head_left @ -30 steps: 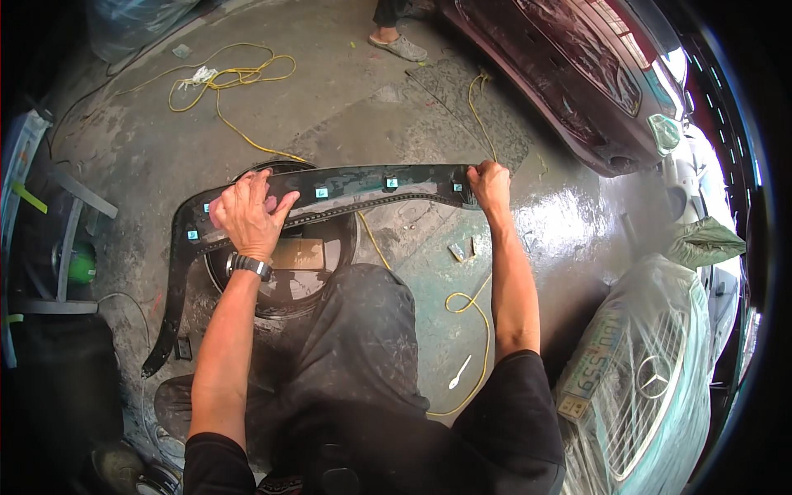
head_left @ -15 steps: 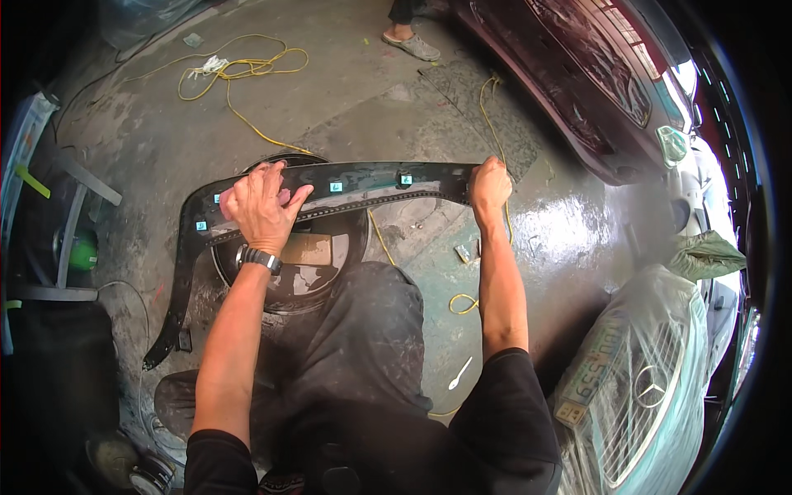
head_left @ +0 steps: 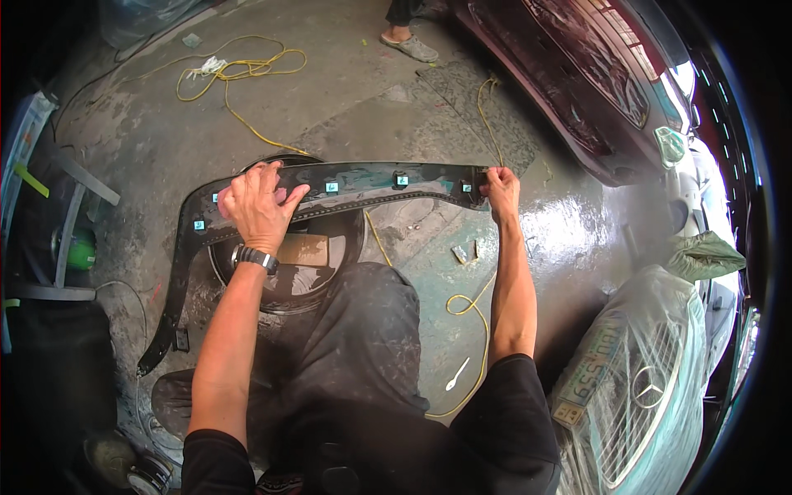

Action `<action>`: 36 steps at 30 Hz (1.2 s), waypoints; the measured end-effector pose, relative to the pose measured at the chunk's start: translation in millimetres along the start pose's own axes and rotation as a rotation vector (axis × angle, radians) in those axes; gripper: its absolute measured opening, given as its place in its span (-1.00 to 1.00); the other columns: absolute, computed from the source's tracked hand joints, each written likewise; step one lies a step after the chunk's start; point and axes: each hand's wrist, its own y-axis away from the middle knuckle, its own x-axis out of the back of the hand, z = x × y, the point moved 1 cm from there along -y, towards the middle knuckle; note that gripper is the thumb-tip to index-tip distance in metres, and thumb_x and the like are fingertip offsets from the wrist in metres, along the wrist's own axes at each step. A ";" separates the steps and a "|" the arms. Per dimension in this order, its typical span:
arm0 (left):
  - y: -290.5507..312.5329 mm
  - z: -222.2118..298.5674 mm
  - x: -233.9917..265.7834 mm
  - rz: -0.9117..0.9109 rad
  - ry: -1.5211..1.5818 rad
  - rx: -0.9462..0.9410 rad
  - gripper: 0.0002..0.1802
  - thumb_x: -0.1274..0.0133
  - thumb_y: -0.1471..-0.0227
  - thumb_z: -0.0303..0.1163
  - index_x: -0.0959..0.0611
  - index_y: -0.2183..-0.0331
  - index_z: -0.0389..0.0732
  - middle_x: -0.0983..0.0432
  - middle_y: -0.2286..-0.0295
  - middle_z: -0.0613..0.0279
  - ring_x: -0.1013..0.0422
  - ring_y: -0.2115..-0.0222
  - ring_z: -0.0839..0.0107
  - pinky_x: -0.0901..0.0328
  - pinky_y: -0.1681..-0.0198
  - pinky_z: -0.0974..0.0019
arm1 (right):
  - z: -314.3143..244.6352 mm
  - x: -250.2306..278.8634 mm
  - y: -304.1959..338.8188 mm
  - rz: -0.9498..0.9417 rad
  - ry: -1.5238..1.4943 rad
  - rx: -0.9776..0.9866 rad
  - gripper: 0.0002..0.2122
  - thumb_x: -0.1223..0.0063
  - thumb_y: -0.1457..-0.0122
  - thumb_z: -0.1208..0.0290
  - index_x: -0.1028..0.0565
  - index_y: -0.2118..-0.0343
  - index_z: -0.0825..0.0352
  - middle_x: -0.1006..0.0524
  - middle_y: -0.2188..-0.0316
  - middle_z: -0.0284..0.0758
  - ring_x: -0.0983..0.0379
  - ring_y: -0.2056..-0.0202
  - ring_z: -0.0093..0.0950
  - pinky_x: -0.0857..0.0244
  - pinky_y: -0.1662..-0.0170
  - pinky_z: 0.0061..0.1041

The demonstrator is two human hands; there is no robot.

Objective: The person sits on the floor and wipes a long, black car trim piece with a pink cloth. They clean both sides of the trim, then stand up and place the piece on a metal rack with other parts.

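A long, curved black plastic trim piece, shaped like a wheel arch (head_left: pixel 371 179), spans the view in front of me, its left end bending down toward my knee. Small light-blue tags are stuck along its face. My left hand (head_left: pixel 257 205), with a watch on the wrist, presses a pink pad (head_left: pixel 224 206) onto the trim's left part; most of the pad is hidden under the fingers, and the thumb stands out to the side. At the trim's right end, my right hand (head_left: pixel 502 194) pinches the edge between thumb and fingers.
Beneath the trim sits a round black tub (head_left: pixel 359 247) with water and a tan block (head_left: pixel 305 249). A yellow cord (head_left: pixel 264 62) trails over the floor. At right lie a plastic-wrapped grille (head_left: pixel 635 388) and a dark red bumper (head_left: pixel 561 91). Another person's shoe (head_left: pixel 411 48) shows at the top.
My right hand has shifted slightly right and down, from a fist around the trim's end to a pinch at its edge, uncovering another tag. My left hand has barely moved.
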 end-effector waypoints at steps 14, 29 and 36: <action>1.7 1.3 -1.4 0.011 -0.017 -0.001 -0.35 -0.33 0.23 0.10 -0.62 0.10 -0.02 -0.49 0.14 0.37 -0.34 0.14 0.27 -0.13 0.05 0.15 | -9.3 -3.8 3.2 0.065 0.117 0.007 -0.72 -0.18 -0.20 0.24 -0.44 0.43 0.39 -0.46 0.60 -0.38 -0.43 0.64 -0.56 -0.32 0.55 -0.56; 1.9 3.7 -0.9 0.001 -0.019 0.011 -0.35 -0.32 0.23 0.11 -0.63 0.10 -0.01 -0.49 0.12 0.38 -0.34 0.13 0.27 -0.13 0.04 0.14 | 1.1 -5.9 -12.2 0.184 0.638 0.317 -0.80 -0.14 -0.04 0.41 -0.48 0.53 0.48 -0.55 0.64 -0.05 -0.58 0.53 -0.17 -0.46 0.42 -0.28; 0.7 1.8 0.3 0.030 0.012 0.000 -0.35 -0.34 0.23 0.08 -0.63 0.10 -0.03 -0.49 0.13 0.34 -0.35 0.13 0.25 -0.15 0.06 0.13 | -25.2 -33.9 -0.1 0.306 0.858 0.220 -0.78 -0.16 -0.01 0.41 -0.49 0.50 0.53 -0.58 0.44 0.10 -0.54 0.34 0.09 -0.45 0.21 -0.08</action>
